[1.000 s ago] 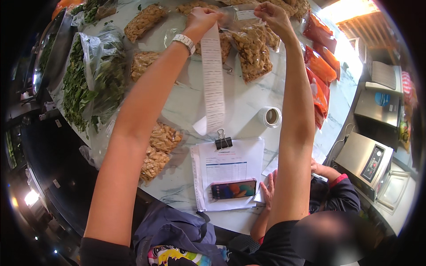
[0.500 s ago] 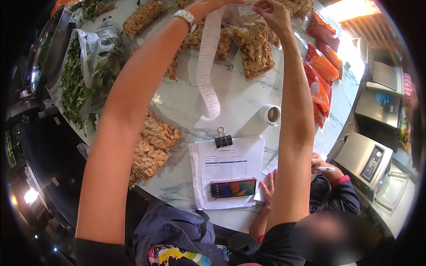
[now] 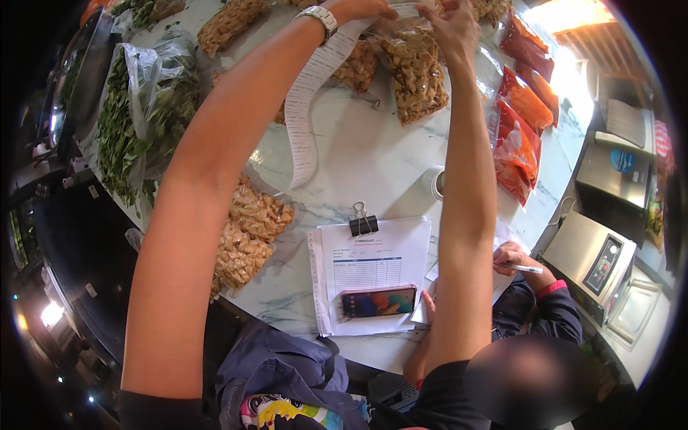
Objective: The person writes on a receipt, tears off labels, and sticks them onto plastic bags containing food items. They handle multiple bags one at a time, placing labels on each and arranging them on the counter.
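One paper strip swung left, two hands at top, one phone

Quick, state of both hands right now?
Left hand: closed, holding the long white printed paper strip.
Right hand: fingers bent near the clear plastic bag of tan chunks; whether it grips anything cannot be told.

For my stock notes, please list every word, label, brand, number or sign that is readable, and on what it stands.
White clipped form: printed heading and table; words not copied here.
Long paper strip: print too small.
Round blue sticker: too blurred.
Machine control panel: too small.
Phone screen: too small.
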Tool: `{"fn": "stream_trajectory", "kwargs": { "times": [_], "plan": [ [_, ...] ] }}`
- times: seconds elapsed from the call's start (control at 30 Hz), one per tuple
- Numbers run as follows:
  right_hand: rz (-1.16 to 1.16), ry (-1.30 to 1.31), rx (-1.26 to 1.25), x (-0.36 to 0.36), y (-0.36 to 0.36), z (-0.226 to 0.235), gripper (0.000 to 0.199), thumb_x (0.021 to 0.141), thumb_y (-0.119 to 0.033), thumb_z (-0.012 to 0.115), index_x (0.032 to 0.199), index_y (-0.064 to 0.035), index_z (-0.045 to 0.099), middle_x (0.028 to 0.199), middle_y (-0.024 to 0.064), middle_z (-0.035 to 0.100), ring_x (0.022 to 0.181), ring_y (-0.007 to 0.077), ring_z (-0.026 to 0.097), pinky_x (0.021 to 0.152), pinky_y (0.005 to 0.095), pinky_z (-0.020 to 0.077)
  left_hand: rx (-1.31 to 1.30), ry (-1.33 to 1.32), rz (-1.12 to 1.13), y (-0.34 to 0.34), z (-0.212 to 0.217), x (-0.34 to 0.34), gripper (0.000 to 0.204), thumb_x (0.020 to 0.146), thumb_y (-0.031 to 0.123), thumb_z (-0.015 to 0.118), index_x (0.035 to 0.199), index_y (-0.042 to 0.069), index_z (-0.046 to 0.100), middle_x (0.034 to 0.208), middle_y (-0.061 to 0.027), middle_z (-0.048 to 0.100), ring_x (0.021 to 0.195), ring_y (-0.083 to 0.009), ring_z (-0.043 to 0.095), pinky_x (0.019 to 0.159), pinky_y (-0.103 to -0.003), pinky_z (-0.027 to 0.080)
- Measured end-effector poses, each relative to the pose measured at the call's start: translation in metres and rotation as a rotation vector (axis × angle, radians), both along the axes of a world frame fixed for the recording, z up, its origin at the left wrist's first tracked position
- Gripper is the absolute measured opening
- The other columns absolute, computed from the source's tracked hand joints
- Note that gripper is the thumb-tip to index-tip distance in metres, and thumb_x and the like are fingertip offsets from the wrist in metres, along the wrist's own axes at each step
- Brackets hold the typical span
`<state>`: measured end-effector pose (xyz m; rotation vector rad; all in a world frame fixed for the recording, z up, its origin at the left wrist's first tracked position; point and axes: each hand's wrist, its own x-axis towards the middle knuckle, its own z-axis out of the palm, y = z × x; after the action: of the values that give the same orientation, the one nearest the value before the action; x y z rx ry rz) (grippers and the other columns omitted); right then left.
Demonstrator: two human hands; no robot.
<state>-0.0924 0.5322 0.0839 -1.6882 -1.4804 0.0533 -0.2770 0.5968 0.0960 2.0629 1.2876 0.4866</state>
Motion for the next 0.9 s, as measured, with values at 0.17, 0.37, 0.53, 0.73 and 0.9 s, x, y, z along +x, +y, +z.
{"fn": "stream_trajectory", "kwargs": {
  "times": [0.17, 0.37, 0.53, 0.73, 0.9],
  "plan": [
    [-0.084, 0.285, -0.242, -0.009, -0.061, 0.003, 0.068, 0.069, -0.039, 0.079, 0.122, -0.0067, 0.052, 0.110, 0.0192, 0.060, 0.100, 0.0276, 0.057, 0.087, 0.0376, 0.0453, -0.059, 0.012, 0.176, -0.028, 0.046, -0.033, 0.044, 0.068, 0.045, 0.076, 0.070, 0.002, 0.070, 0.068, -0.0136, 0.067, 0.066, -0.0207, 0.065, 0.063, -0.034, 0.050],
    [0.027, -0.184, -0.378, -0.034, -0.110, -0.042, 0.115, 0.055, -0.039, 0.084, 0.144, -0.0140, 0.016, 0.122, 0.0271, 0.047, 0.114, 0.0479, 0.044, 0.094, 0.0538, 0.0398, 0.142, -0.094, 0.337, -0.104, 0.113, -0.091, 0.039, 0.079, 0.032, 0.065, 0.100, -0.002, 0.065, 0.089, -0.0150, 0.068, 0.084, -0.0221, 0.066, 0.076, -0.034, 0.049],
    [-0.064, -0.187, -0.420, -0.029, -0.114, -0.038, 0.114, 0.053, -0.040, 0.084, 0.144, -0.0128, 0.021, 0.122, 0.0277, 0.048, 0.113, 0.0458, 0.046, 0.095, 0.0519, 0.0408, 0.027, -0.471, 0.337, -0.205, 0.187, -0.199, 0.051, 0.083, 0.028, 0.058, 0.121, -0.006, 0.054, 0.116, -0.0193, 0.060, 0.103, -0.0244, 0.060, 0.092, -0.035, 0.045],
    [0.167, 0.126, -0.275, -0.046, -0.136, -0.022, 0.104, 0.053, -0.036, 0.080, 0.140, -0.0032, 0.034, 0.129, 0.0237, 0.049, 0.119, 0.0362, 0.050, 0.099, 0.0432, 0.0415, 0.070, -0.665, 0.605, -0.360, 0.288, -0.317, 0.072, 0.081, 0.024, 0.051, 0.136, -0.017, 0.030, 0.144, -0.0267, 0.031, 0.128, -0.0271, 0.042, 0.106, -0.035, 0.034],
    [0.506, 0.351, -0.452, -0.104, -0.198, 0.034, 0.098, 0.052, -0.021, 0.080, 0.138, -0.0010, 0.037, 0.122, 0.0183, 0.057, 0.113, 0.0288, 0.056, 0.099, 0.0390, 0.0444, 0.104, -0.462, 0.665, -0.446, 0.312, -0.382, 0.072, 0.077, 0.028, 0.052, 0.131, -0.017, 0.035, 0.139, -0.0263, 0.036, 0.113, -0.0243, 0.052, 0.099, -0.031, 0.040]
  ]
}}
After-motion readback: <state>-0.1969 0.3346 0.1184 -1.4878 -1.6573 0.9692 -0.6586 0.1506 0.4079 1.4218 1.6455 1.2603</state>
